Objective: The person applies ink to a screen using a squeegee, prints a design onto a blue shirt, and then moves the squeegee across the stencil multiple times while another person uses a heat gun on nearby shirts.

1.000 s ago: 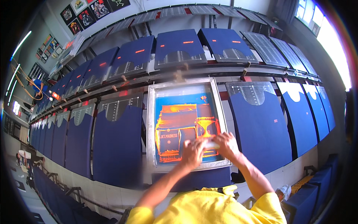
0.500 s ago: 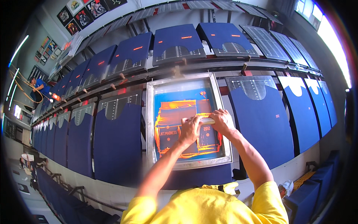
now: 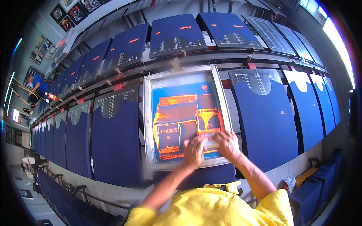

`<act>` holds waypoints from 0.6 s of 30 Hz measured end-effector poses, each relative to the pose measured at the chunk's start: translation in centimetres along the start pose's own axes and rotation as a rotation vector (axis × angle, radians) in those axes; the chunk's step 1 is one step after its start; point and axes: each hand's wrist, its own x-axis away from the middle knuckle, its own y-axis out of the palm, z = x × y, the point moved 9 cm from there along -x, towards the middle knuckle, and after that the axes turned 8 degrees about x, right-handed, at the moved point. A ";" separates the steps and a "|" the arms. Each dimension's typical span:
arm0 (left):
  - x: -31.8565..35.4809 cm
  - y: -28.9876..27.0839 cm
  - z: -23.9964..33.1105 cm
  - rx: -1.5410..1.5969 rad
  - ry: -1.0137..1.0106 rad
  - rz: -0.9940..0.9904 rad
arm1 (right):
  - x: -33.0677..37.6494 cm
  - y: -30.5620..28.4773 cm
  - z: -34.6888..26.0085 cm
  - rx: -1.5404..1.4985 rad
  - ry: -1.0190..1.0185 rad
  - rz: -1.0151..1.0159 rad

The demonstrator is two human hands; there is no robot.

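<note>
A metal-framed printing screen (image 3: 148, 124) lies over a pallet in front of me, its blue mesh (image 3: 169, 90) streaked with orange ink (image 3: 177, 100). Low on the right half of the mesh, both my hands grip a squeegee (image 3: 210, 141). My left hand (image 3: 194, 151) is closed round its left end, and my right hand (image 3: 228, 145) round its right end. Only the short stretch of handle between them shows; the blade is hidden. Above the squeegee, a fan-shaped orange smear (image 3: 208, 119) crosses the stencil.
Navy fabric panels on pallets flank the screen, one at left (image 3: 115, 147) and one at right (image 3: 266, 124). A rail (image 3: 162, 63) runs behind it, with another row of panels (image 3: 175, 32) beyond. A person in blue (image 3: 37, 84) stands far left.
Both hands have drawn the squeegee toward me, down the right side of the screen. More of the orange-smeared stencil shows above it. The view has shifted slightly.
</note>
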 end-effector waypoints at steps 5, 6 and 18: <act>-8.6 -0.1 -4.6 -0.045 -0.010 -0.052 | -8.1 0.2 4.7 -0.003 0.038 0.093; -9.5 -0.3 -4.7 -0.057 -0.007 -0.044 | -8.9 0.2 4.9 0.005 0.045 0.055; 3.7 0.4 3.1 0.007 -0.023 -0.125 | 3.9 -2.2 -1.7 -0.068 -0.023 0.000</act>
